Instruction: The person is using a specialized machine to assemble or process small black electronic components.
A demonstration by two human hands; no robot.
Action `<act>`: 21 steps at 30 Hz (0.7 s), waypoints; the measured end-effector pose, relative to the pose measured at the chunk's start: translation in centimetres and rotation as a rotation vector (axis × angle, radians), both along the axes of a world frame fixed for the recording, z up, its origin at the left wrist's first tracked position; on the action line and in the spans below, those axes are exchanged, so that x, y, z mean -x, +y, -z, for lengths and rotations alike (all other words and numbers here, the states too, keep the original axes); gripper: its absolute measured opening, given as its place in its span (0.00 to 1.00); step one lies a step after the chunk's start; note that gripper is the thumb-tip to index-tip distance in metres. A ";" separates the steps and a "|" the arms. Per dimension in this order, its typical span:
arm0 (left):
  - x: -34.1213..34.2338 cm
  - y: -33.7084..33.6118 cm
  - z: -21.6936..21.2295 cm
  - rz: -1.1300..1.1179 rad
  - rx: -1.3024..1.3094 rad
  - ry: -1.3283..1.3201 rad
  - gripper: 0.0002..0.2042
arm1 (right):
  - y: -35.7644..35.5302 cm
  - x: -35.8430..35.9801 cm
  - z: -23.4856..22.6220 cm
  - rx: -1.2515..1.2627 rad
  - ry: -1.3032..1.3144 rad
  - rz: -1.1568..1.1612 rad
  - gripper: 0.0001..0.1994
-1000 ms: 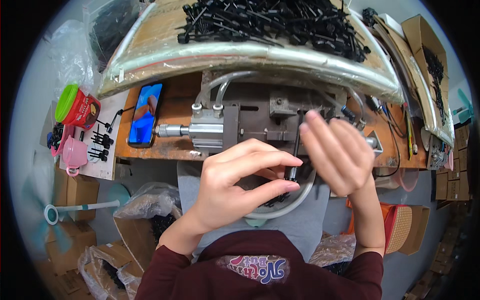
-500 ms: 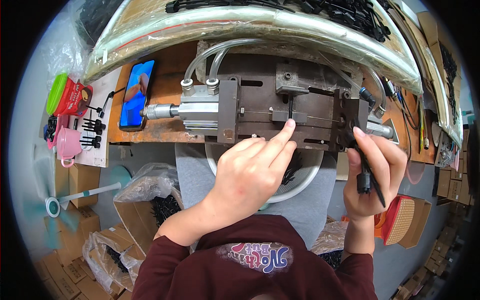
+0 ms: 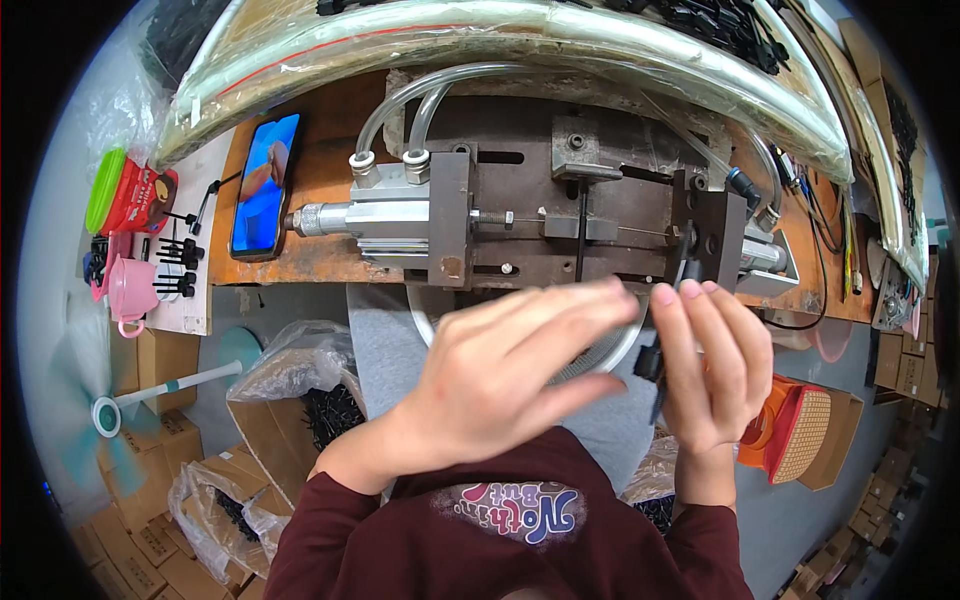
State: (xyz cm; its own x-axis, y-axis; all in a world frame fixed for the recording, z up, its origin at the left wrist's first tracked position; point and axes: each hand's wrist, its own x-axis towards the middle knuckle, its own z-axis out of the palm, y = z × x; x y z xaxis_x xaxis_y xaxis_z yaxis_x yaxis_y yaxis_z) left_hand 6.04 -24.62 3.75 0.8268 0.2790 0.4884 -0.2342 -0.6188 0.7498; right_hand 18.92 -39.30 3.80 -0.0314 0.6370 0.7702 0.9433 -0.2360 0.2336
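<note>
A slim black plastic strap [image 3: 582, 225] lies in a small grey metal block [image 3: 601, 229] at the middle of the dark metal fixture [image 3: 520, 180]. From the left air cylinder [image 3: 392, 220], a threaded rod [image 3: 490, 217] sticks out toward that block. My left hand [image 3: 510, 365] is in front of the fixture, fingers outstretched and smeared by motion, holding nothing visible. To its right, my right hand [image 3: 712, 360] pinches several black pieces [image 3: 650, 362], which look like cable ties with clip heads. Its fingertips are near the fixture's right block, and they partly hide the pieces.
A phone [image 3: 265, 190] rests left of the fixture, beside a pink cup [image 3: 132, 285] and a red pouch [image 3: 150, 195]. Clear air hoses [image 3: 400, 105] arch behind. A white-rimmed basin [image 3: 420, 318] sits on my lap. A box of black parts [image 3: 325, 415] and a fan [image 3: 105, 415] stand left.
My left hand has left the strap in the block and drawn back toward me. My right hand has moved left with the cable ties. The left cylinder's rod has extended toward the middle.
</note>
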 end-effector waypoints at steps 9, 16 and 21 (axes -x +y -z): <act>1.0 0.4 0.3 -0.153 -0.259 -0.014 0.16 | -0.5 0.0 -0.5 -0.120 0.635 -0.192 0.19; -0.3 -0.3 0.7 -0.129 -0.510 0.222 0.12 | -1.4 1.4 -0.5 -0.263 1.244 -0.209 0.13; -0.6 0.2 0.6 -0.129 -0.567 0.180 0.11 | -2.5 1.0 -0.9 -0.252 1.268 -0.162 0.13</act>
